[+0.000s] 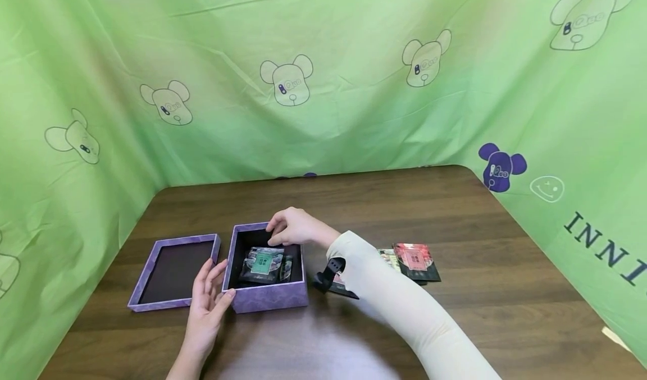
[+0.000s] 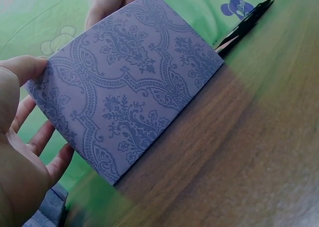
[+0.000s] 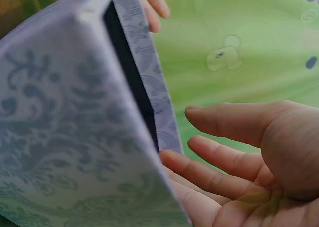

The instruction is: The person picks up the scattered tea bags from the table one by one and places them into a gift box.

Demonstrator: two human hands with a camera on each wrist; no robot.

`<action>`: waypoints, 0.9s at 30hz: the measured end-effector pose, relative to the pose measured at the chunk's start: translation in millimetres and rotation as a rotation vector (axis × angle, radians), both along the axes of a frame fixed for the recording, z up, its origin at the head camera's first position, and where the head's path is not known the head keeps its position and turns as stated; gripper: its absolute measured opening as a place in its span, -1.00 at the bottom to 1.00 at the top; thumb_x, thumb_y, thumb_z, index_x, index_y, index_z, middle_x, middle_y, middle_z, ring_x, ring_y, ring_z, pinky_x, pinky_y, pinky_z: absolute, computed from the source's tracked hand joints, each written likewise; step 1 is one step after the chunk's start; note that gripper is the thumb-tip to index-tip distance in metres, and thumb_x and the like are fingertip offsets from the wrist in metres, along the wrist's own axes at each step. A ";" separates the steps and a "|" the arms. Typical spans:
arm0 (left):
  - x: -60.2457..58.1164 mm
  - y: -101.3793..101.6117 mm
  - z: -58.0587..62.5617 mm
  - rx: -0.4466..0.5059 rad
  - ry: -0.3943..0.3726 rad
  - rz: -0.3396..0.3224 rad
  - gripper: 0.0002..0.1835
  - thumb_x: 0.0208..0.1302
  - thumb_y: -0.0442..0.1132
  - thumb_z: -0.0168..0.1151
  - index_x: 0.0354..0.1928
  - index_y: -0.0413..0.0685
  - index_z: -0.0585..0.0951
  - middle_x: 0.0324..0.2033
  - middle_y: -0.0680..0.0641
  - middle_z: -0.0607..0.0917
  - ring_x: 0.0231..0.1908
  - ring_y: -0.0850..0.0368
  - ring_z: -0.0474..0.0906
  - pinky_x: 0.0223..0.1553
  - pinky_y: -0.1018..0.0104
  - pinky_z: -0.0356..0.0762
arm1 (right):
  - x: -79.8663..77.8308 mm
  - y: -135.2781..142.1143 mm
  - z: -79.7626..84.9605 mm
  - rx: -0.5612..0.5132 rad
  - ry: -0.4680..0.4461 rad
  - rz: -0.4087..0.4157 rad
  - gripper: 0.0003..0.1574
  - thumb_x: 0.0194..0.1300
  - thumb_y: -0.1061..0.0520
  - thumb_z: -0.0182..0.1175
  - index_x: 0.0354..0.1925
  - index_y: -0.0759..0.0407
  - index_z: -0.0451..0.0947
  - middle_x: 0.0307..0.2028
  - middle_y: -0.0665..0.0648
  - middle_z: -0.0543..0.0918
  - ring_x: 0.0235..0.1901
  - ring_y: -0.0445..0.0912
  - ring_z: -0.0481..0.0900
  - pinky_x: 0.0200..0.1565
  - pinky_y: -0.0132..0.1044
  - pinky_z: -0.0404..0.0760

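Note:
An open purple patterned box [image 1: 270, 300] with a dark inside stands on the table, holding several small sachets; a black and green sachet [image 1: 263, 264] lies on top. My left hand [image 1: 204, 307] holds the box at its front left corner, the thumb at the rim and the fingers along the left wall, as the left wrist view also shows. My right hand [image 1: 299, 227] is over the back right part of the box, fingertips at the rim. Between its thumb and fingers nothing shows in the right wrist view.
Left of the box lies its purple-edged lid [image 1: 177, 273], inside up. To the right, partly behind the white right sleeve [image 1: 404, 307], are several sachets, a red and black sachet [image 1: 417, 262] among them. A green printed curtain [image 1: 323, 138] surrounds the wooden table [image 1: 505, 290].

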State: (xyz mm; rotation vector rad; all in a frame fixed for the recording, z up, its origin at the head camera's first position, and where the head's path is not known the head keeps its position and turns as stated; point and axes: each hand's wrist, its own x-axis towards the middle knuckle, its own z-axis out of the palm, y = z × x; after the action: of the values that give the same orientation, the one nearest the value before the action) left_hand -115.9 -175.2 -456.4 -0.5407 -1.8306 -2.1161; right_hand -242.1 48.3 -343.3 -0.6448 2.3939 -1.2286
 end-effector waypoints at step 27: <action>-0.1 -0.2 0.0 0.019 0.028 -0.025 -0.17 0.26 -0.76 -0.07 0.52 -0.11 0.06 0.30 0.08 0.46 0.30 0.25 0.33 0.12 0.45 0.39 | 0.7 116.9 5.3 -0.413 -0.192 -0.123 -0.47 0.21 0.47 0.24 0.15 0.60 0.39 -0.27 0.12 0.72 -0.29 -0.11 0.69 -0.15 -0.19 0.69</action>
State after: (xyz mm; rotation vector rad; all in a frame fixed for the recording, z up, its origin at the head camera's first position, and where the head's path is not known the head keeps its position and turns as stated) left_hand -116.1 -175.4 -456.5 -0.5883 -1.7964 -2.1284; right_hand -241.4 165.2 -338.0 -0.4707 2.0634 -1.7752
